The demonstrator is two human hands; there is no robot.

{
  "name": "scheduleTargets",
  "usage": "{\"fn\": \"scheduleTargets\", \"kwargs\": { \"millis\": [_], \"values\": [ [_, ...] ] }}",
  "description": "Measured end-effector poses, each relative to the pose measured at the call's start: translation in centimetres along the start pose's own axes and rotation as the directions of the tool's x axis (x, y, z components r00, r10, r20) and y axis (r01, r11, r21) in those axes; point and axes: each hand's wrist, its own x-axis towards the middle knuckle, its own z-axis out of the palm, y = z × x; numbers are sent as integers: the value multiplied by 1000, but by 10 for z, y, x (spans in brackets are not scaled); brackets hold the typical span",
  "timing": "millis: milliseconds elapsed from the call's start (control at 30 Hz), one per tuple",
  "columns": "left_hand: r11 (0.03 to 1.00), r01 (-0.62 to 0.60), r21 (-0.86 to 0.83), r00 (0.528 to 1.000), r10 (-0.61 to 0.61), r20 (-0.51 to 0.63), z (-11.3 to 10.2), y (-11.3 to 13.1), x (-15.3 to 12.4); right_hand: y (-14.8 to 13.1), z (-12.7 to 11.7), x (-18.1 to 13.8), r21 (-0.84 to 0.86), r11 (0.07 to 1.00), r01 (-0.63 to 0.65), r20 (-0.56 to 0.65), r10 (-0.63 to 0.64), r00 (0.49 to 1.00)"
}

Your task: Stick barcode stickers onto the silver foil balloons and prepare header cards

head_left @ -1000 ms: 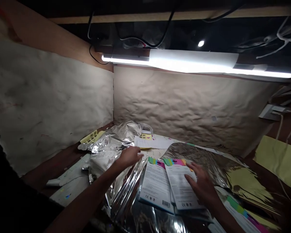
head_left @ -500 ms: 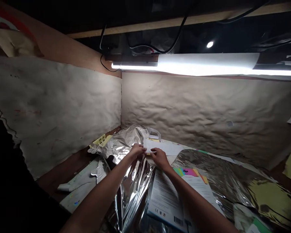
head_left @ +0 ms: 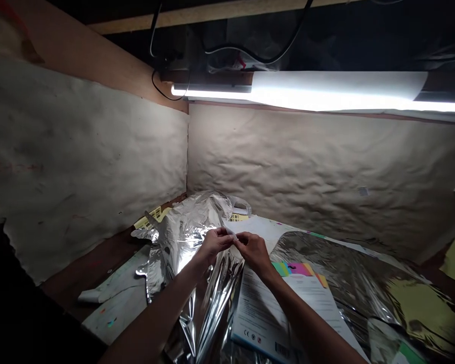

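Observation:
My left hand (head_left: 214, 243) and my right hand (head_left: 253, 249) meet above the bench, fingers pinched together on a small pale piece (head_left: 231, 234) held between them. What that piece is I cannot make out. Crumpled silver foil (head_left: 187, 227) lies under and left of my left hand. A white printed packaging card (head_left: 263, 313) with a coloured strip at its top lies below my right forearm.
A large silver foil sheet (head_left: 341, 275) spreads to the right, with yellow paper (head_left: 417, 298) beyond it. White sheets (head_left: 263, 227) lie behind the hands. A yellow basket (head_left: 151, 215) sits in the corner. Paper-covered walls close the left and back. A tube light (head_left: 326, 91) hangs overhead.
My right hand left the packaging cards and came up to meet the left. Both now pinch a small pale piece, lifted slightly off the white sheets.

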Motion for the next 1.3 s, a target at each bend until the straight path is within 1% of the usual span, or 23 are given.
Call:
{"fn": "scheduleTargets", "kwargs": {
  "millis": [133,267,467,533,667,700,733,767,800,867,900,933,967,1000,1033,1100,1167,1233,1300],
  "values": [
    [996,-75,50,997,75,-7,1,0,0,0,-6,-1,13,1000,-23,13,23,1000],
    [991,-88,96,996,90,-20,1,-4,2,7,-12,1,6,998,-63,3,63,998],
    [974,-124,188,992,128,-9,2,-7,3,7,-12,-2,-17,1000,-12,8,12,1000],
    [963,-126,238,990,136,-26,2,-7,3,8,-13,-1,-63,998,-16,-38,14,999],
    [928,-103,358,976,164,-145,0,-7,1,4,-12,-1,-156,987,-22,-191,-8,982],
    [920,-96,380,970,172,-170,0,-7,1,1,-10,-3,-175,985,0,-211,-38,977],
    [914,-89,396,966,175,-188,-1,-7,0,-4,-7,-5,-199,979,50,-209,-92,974],
    [911,-81,404,965,173,-197,-1,-7,-1,-9,-3,-9,-229,965,129,-175,-171,970],
    [911,-73,406,965,167,-201,-2,-7,-1,-14,0,-13,-256,940,227,-111,-262,959],
    [914,-59,401,968,151,-202,-5,-7,-1,-24,5,-20,-270,870,412,49,-415,908],
    [917,-53,396,968,145,-206,-6,-6,-1,-28,6,-22,-246,850,467,112,-453,884],
    [920,-48,390,967,141,-212,-7,-5,0,-30,4,-24,-202,852,483,147,-461,875],
    [923,-45,381,966,137,-217,-8,-4,0,-30,1,-23,-156,867,474,158,-451,878],
    [928,-44,369,966,134,-222,-9,-2,1,-28,-3,-21,-125,887,445,146,-427,892],
    [934,-43,354,966,130,-225,-9,-1,1,-24,-8,-17,-130,906,402,132,-386,913],
    [947,-39,319,966,117,-229,-8,2,2,-12,-18,-2,-241,925,294,118,-273,955],
    [955,-30,295,961,109,-255,-7,5,2,6,-25,22,-395,899,190,118,-156,981],
    [952,-48,301,934,150,-326,-8,9,2,26,-27,51,-491,862,129,142,-66,988],
    [932,-118,342,874,261,-409,-10,15,1,44,-24,80,-558,825,93,165,0,986]
  ]
}}
